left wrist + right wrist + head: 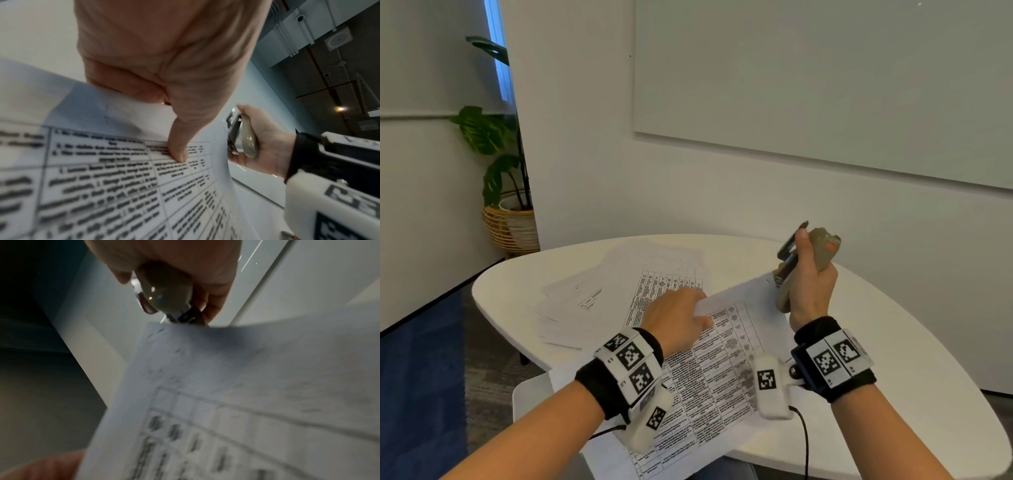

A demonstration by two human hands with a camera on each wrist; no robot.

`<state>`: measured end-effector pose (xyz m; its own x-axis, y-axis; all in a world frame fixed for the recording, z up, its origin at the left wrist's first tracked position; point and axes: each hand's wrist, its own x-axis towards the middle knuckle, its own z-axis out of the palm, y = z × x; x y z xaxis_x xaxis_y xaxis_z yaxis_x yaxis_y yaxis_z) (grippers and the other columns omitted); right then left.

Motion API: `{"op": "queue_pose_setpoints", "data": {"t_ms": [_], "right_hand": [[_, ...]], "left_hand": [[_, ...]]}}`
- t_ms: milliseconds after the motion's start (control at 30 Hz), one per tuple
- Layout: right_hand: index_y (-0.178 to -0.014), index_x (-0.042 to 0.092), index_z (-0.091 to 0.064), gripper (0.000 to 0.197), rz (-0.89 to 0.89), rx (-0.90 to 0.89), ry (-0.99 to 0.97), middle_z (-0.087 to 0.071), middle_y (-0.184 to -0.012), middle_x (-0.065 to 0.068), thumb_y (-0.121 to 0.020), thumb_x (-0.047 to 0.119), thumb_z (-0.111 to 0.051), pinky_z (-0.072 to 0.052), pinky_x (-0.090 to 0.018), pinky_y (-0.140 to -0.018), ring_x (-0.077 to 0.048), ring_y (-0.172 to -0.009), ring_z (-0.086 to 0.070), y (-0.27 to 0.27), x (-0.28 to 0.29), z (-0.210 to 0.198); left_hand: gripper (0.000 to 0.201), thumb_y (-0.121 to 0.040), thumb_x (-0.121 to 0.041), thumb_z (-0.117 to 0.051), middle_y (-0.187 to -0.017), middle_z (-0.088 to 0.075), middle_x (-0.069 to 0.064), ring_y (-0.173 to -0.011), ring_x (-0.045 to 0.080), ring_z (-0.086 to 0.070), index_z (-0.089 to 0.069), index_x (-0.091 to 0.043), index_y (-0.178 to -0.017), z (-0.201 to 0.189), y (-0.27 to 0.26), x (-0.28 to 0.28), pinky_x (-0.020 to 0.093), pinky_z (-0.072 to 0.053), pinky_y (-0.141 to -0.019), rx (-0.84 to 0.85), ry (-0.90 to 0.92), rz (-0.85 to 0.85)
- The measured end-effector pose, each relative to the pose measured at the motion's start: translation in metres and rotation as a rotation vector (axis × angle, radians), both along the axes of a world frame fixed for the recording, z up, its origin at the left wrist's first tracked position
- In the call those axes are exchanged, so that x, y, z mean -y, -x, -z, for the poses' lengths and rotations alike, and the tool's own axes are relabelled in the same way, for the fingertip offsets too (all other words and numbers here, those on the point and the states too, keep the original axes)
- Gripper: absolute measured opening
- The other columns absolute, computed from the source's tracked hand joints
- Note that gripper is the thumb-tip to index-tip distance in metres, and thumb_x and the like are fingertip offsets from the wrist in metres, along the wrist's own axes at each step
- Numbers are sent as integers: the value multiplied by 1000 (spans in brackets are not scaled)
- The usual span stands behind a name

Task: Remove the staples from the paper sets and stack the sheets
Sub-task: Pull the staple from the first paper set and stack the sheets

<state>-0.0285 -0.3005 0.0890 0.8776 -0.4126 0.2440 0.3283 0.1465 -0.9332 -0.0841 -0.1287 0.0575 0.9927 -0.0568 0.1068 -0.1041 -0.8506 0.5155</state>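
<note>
Centre frame, left hand (pixel 675 317) pinches a lifted paper set (pixel 717 363); right hand (pixel 812 281) grips a beige staple remover (pixel 786 274) at its corner.

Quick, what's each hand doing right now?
Left hand: pinching the paper set near its top edge.
Right hand: grip closed around the staple remover at the paper's corner.

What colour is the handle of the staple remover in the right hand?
Beige-grey, with a small orange-red patch near the top of the staple remover. The head view shows it best.
</note>
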Motion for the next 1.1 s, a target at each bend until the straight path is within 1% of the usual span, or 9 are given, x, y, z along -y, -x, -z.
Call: {"op": "queue_pose_setpoints", "data": {"t_ms": [233,367,467,600,767,833,900,1000,1100], "right_hand": [[-122,-5,-37,52,34,-544,560,-57,-101,-16,-86,24,-60,-46,-33,-71,-29,-86,-57,-35,43,34],[-109,-3,-53,43,-164,-796,1001,-62,-101,-17,-83,28,-66,-42,-27,-60,-28,-82,-58,-43,62,74],[-99,7,-57,37,-235,-836,1205,-62,-98,-9,-75,29,-73,-40,-22,-59,-23,-86,-57,-43,66,93],[-85,12,-61,27,-335,-789,1326,-62,-85,-4,-79,37,-70,-34,-15,-49,-18,-78,-57,-41,61,101],[-100,13,-68,46,-303,-470,911,-68,-99,1,-90,54,-50,-44,-27,-83,-18,-102,-63,-39,53,88],[-112,17,-66,68,-520,-412,460,-69,-110,5,-87,70,-31,-46,-34,-92,-12,-109,-61,-31,44,72],[-121,23,-60,61,-790,-420,158,-67,-118,3,-91,66,-29,-50,-37,-91,-14,-112,-61,-22,36,58],[-123,11,-57,38,-856,-362,304,-68,-117,-6,-92,33,-56,-52,-40,-92,-23,-107,-65,-18,35,53],[-107,10,-63,20,-587,-337,422,-72,-101,-7,-90,20,-61,-55,-28,-62,-21,-84,-70,-32,47,52]], "left_hand": [[16,-98,-22,-47,-77,-54,-5,-71,19,-56,-58,-15,-108,-11,-16,-38,26,-42,-59,79,90,-124],[13,-96,-21,-52,-68,-57,-6,-62,17,-56,-61,-26,-89,-25,-22,-52,23,-37,-51,196,210,-169],[19,-93,-22,-59,-87,-70,-5,-76,14,-64,-69,-23,-110,-38,-24,-54,26,-51,-66,323,366,-182],[20,-88,-22,-66,-88,-66,-16,-78,-4,-61,-69,-21,-108,-51,-27,-51,2,-43,-62,399,560,-162],[24,-91,-20,-63,-97,-65,-13,-85,-8,-59,-64,-22,-115,-63,-32,-45,11,-48,-76,442,721,-143],[20,-94,-18,-59,-103,-68,-8,-92,5,-65,-64,-21,-112,-64,-40,-42,30,-52,-89,439,809,-143],[27,-94,-22,-57,-113,-69,2,-104,19,-65,-63,-13,-119,-62,-50,-41,45,-50,-96,422,907,-177],[46,-88,-34,-60,-123,-64,5,-114,21,-60,-57,-10,-128,-52,-68,-44,47,-47,-100,438,1004,-257],[19,-94,-14,-57,-110,-69,6,-99,19,-65,-63,-13,-111,-42,-77,-43,43,-52,-92,457,1034,-335]]}}
